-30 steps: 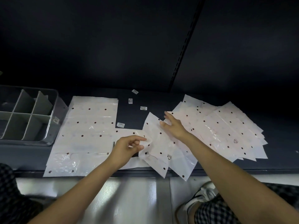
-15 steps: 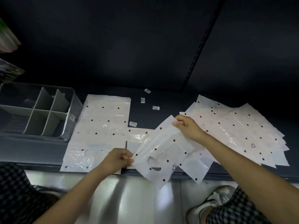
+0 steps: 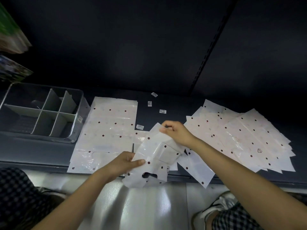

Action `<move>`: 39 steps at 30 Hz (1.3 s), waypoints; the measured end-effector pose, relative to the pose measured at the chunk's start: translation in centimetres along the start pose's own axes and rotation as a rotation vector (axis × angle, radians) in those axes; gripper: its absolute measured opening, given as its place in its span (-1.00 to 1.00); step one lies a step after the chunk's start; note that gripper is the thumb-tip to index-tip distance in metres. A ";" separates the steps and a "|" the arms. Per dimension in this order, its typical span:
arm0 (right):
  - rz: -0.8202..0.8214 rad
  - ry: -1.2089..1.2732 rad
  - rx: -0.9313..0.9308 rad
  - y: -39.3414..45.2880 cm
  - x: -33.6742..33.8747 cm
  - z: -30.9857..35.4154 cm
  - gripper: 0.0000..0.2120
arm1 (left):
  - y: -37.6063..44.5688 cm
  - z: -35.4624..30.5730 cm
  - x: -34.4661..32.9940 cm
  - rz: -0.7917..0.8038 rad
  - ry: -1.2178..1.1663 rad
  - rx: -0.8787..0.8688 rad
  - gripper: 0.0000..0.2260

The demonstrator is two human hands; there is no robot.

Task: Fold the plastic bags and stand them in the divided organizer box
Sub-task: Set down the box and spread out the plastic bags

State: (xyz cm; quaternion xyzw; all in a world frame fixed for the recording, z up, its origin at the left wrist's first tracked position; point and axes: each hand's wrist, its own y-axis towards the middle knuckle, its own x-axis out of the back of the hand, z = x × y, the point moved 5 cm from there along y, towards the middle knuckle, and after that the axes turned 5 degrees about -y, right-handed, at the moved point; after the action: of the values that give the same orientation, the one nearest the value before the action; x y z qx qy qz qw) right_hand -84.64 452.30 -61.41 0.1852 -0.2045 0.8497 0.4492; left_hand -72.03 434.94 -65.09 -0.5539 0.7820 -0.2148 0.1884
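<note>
White dotted plastic, that was the held bag (image 3: pixel 154 156), lifted just over the front edge of the dark shelf (image 3: pixel 174 103). Right hand (image 3: pixel 178 133) pinched its far top corner; left hand (image 3: pixel 123 163) gripped the near left edge, thumb on top. Below that grip the cut-out handle hung off the shelf. Left of the left hand lay a flat bag (image 3: pixel 108 130), and beyond it the divided organizer box (image 3: pixel 41 113). Right of the right hand a loose pile of bags (image 3: pixel 245 138) fanned out.
</note>
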 end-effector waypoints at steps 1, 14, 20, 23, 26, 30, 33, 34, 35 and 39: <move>-0.008 -0.002 -0.003 0.1 0.1 0.3 -0.81 | -0.1 0.1 0.1 -0.014 0.009 0.008 -0.81; -0.230 -0.152 -0.363 -0.5 1.2 -3.7 -0.78 | 0.4 2.4 2.1 -0.274 -0.093 0.073 -0.82; -0.144 -0.030 -0.532 -2.2 -0.3 -6.9 -0.70 | 0.6 4.1 2.6 -0.319 -0.105 0.109 -0.78; -0.190 0.163 -0.520 -1.6 -0.7 -6.6 -0.59 | 0.6 4.1 2.5 -0.317 -0.089 0.114 -0.78; -0.223 0.538 -0.580 -0.7 -1.1 -6.4 -0.64 | 0.6 3.7 2.4 -0.306 -0.060 0.108 -0.79; -0.353 1.208 -0.669 0.0 -1.2 -6.4 -0.85 | 0.5 3.0 2.4 -0.161 -0.045 0.087 -0.85; -0.339 1.182 -0.556 0.2 -0.7 -6.7 -0.58 | 0.6 2.3 2.4 -0.079 -0.022 0.087 -0.86; -0.299 1.086 -0.518 0.1 -0.5 -6.8 -0.50 | 0.8 2.0 2.5 -0.081 -0.024 0.076 -0.85; -0.269 0.989 -0.496 -0.1 -0.4 -6.9 -0.45 | 1.0 1.7 2.5 -0.097 -0.040 0.059 -0.85; -0.390 0.572 -0.467 -2.0 2.7 -8.2 -0.57 | 2.9 0.3 2.7 -0.233 -0.173 0.003 -0.83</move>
State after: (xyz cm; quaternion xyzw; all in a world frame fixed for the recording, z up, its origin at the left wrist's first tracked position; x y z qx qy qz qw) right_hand -85.46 459.37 -66.62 -0.1300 -0.2198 0.6966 0.6704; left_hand -75.03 433.26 -67.05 -0.6572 0.6929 -0.1877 0.2299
